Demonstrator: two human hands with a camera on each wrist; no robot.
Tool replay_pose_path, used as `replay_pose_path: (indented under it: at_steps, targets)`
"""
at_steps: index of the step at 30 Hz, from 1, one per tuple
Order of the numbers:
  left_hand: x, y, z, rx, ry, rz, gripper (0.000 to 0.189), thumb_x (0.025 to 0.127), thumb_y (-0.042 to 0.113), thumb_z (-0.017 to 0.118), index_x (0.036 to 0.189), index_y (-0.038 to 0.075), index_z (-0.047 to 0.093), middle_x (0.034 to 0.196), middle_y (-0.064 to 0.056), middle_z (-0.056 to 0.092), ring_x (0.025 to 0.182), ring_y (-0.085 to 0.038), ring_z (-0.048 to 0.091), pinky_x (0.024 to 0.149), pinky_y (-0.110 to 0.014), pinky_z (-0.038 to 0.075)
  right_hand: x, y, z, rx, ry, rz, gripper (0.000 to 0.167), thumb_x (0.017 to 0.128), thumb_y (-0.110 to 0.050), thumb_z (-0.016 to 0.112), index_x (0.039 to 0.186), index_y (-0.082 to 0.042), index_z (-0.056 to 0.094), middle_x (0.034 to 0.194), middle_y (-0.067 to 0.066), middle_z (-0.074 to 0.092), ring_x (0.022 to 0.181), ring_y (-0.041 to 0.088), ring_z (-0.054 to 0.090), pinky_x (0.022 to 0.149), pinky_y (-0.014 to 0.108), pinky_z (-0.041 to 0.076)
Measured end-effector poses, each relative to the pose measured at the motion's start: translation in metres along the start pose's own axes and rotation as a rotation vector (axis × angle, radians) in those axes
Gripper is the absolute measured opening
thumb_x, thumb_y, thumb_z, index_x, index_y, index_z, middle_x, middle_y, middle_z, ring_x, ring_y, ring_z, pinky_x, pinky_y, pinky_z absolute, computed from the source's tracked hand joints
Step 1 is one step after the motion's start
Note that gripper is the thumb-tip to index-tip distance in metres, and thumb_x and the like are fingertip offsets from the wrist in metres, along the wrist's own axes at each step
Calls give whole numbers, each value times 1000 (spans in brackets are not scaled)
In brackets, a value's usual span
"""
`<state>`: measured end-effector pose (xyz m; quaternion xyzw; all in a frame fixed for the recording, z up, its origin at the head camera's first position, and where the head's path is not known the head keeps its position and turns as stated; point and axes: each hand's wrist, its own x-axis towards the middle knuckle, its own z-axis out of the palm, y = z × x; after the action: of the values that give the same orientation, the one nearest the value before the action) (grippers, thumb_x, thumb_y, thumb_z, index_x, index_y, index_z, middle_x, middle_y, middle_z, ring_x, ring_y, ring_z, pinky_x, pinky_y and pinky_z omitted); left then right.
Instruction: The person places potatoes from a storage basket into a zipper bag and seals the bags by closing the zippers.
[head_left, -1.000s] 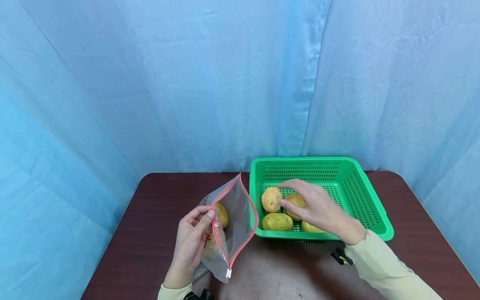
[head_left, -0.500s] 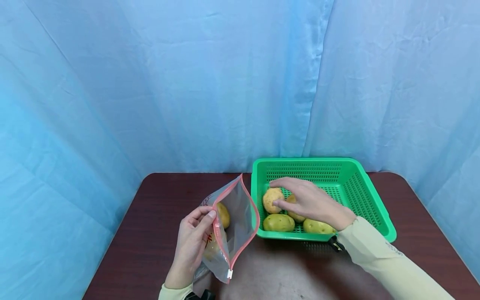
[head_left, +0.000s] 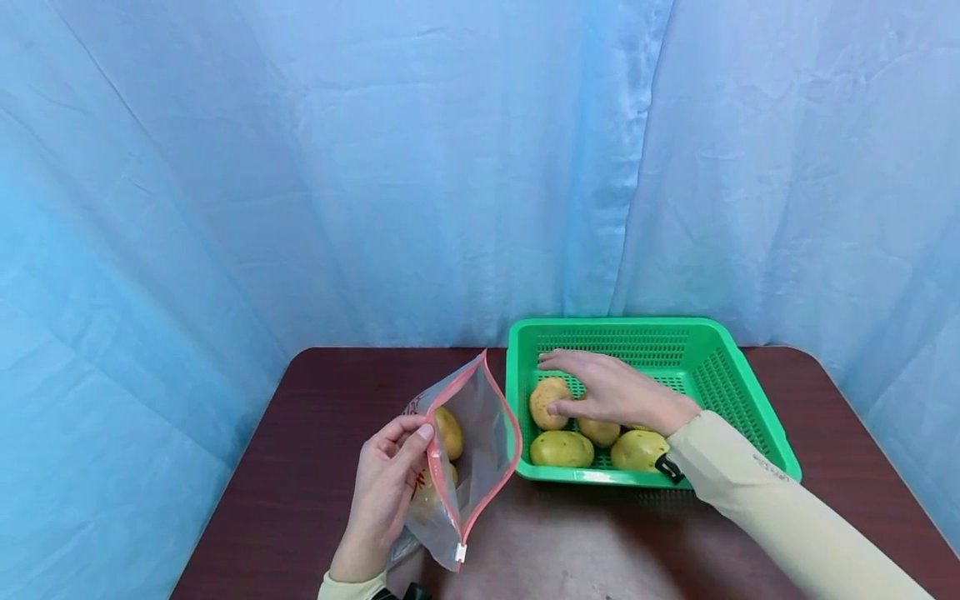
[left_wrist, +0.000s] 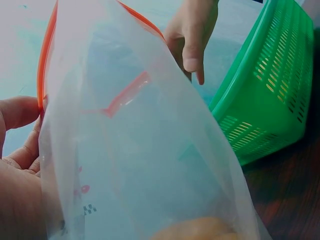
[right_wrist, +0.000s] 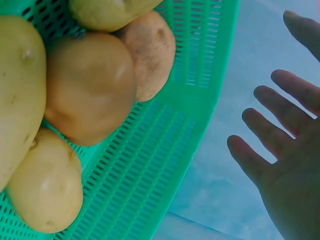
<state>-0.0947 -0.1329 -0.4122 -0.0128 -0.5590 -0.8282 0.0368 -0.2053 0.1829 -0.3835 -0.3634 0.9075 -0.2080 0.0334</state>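
My left hand (head_left: 384, 492) pinches the pink-edged rim of a clear zip bag (head_left: 480, 450) between thumb and fingers. The bag's mouth gapes toward the right, and potatoes (head_left: 450, 433) show inside it. My right hand (head_left: 611, 390) is over the green basket (head_left: 757, 417), fingers spread apart and nothing in them. Beneath and beside it in the basket lie several potatoes: a pale one (head_left: 550, 404) by the thumb, a greenish one (head_left: 561, 448) at the front left and another greenish one (head_left: 637, 450) at the front. The right wrist view has a brownish potato (right_wrist: 90, 87) among them.
A dark wooden table (head_left: 285, 467) carries the bag and the basket, which stands close to the bag's right side. Blue cloth (head_left: 450, 167) hangs behind and at both sides. A white slider (head_left: 461, 552) sits at the bag's near corner.
My right hand has shifted left and slightly back over the basket, uncovering the front right potato. The left hand keeps its hold on the bag. The head view has shifted slightly.
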Motion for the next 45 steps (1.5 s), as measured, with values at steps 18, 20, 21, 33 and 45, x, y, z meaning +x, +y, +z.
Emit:
replay_pose_path:
  at_steps: [18, 20, 21, 33, 45]
  targets:
    - [-7, 1, -3, -6, 9, 6, 15, 98, -3, 63, 96, 10, 72, 80, 1, 65, 68, -6, 58, 58, -17, 47, 16, 25, 14, 73, -124, 56, 75, 93, -42, 78, 152, -7, 49, 157, 14, 46, 145, 37, 41, 116, 56, 35]
    - [-7, 1, -3, -11, 2, 11, 15, 98, -3, 64, 97, 10, 72, 81, 2, 66, 69, -6, 58, 59, -17, 48, 18, 26, 15, 85, -135, 61, 77, 92, -43, 78, 152, -6, 48, 157, 14, 46, 145, 37, 41, 116, 57, 35]
    - [-8, 1, -3, -15, 0, 12, 15, 98, -3, 64, 97, 10, 72, 81, 2, 66, 70, -6, 59, 60, -17, 49, 18, 27, 16, 90, -144, 66, 78, 92, -43, 78, 153, -5, 47, 158, 15, 45, 146, 38, 40, 116, 58, 35]
    - [-12, 0, -1, -45, -9, 14, 16, 98, -4, 63, 97, 10, 71, 83, 2, 66, 72, -6, 62, 63, -17, 52, 21, 41, 31, 141, -226, 158, 87, 88, -46, 81, 154, -4, 44, 157, 14, 46, 146, 37, 40, 116, 57, 35]
    - [-13, 1, -3, -36, 6, 2, 15, 98, -3, 63, 97, 10, 71, 82, 1, 66, 71, -6, 62, 62, -18, 52, 27, 43, 44, 131, -256, 159, 89, 85, -47, 82, 152, -1, 46, 152, 16, 51, 138, 35, 47, 112, 53, 40]
